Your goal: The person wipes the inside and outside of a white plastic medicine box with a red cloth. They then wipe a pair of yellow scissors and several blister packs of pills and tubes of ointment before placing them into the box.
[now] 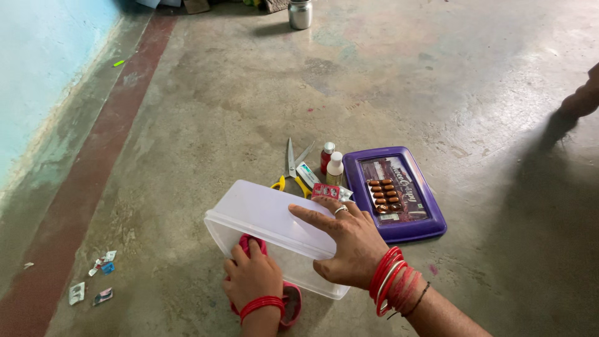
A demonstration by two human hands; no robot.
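Clear plastic box (274, 234) tipped on its side on the concrete floor (206, 118), in front of scissors (291, 167), small bottles (331, 163) and a purple lid (399, 190) bearing a brown pill strip (385, 195). Right hand (349, 240): grip open, flat on the box's upper wall, fingers spread. Left hand (251, 278): grip closed round a pink cloth (253, 246) at the box's open mouth. Box translucent, rectangular, rounded corners.

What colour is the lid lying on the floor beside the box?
Purple lid, seen in the head view.
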